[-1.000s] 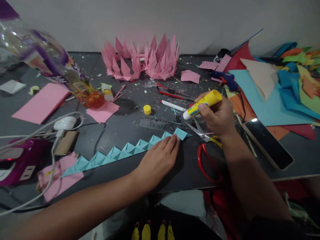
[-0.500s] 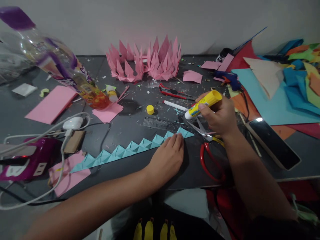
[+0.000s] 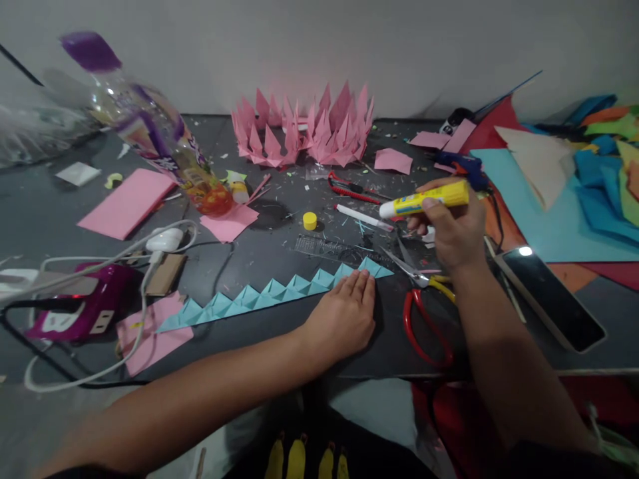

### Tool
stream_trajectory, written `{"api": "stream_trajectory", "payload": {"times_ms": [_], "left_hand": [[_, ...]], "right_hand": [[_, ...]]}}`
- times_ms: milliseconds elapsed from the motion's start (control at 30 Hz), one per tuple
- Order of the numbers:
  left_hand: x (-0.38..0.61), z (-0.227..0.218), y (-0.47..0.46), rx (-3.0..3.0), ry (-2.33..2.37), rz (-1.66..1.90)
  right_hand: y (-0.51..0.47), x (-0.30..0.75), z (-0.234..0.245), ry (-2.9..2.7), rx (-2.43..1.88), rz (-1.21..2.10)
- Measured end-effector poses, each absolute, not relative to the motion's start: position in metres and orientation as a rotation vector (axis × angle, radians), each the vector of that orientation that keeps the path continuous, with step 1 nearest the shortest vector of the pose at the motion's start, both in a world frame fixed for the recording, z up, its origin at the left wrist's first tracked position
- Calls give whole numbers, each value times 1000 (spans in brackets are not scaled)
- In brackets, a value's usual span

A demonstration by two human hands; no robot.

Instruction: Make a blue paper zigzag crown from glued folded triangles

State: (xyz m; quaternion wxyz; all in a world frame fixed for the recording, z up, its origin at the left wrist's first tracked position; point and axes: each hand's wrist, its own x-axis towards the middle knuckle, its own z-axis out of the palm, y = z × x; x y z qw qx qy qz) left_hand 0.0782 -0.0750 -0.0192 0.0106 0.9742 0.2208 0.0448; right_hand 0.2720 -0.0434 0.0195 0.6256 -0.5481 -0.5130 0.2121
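My left hand (image 3: 344,313) lies flat, fingers together, pressing the right end of a long folded light-blue paper strip (image 3: 259,297) on the dark table (image 3: 259,336). My right hand (image 3: 452,229) grips a yellow glue stick (image 3: 426,198), uncapped, held nearly level with its white tip pointing left above the table. The glue stick's yellow cap (image 3: 309,220) lies on the table behind the strip. Red-handled scissors (image 3: 422,309) lie just under my right wrist.
A pink folded-paper crown (image 3: 304,130) stands at the back. A tilted plastic bottle (image 3: 154,136), pink sheets (image 3: 127,201), a magenta device (image 3: 80,309) with white cables sit left. Coloured paper sheets (image 3: 549,199), a phone (image 3: 549,293), a clear ruler (image 3: 324,247), a cutter (image 3: 352,189) and a pen (image 3: 362,217) lie right and centre.
My right hand has raised and levelled the glue stick, its tip lifting away from the strip's end. The view has shifted slightly; my left hand stays on the strip.
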Motion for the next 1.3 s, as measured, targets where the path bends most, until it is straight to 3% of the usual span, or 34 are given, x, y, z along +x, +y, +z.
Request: {"api": "stream_trajectory", "payload": {"times_ms": [200,500,800,1300], "left_hand": [[75,-26,-63,3010,612,454],[67,-16,-57,3014,589,432],[58,-7,-42,2980,810,293],[59,-7,-40,2952,834,383]], "right_hand": [[-35,281,25,-828,-1108,796],[-26,310,13,-653,-1113,928],[-20,345,-8,-887,-1601,316],[-15,348,-21,-1053,-2008,53]]}}
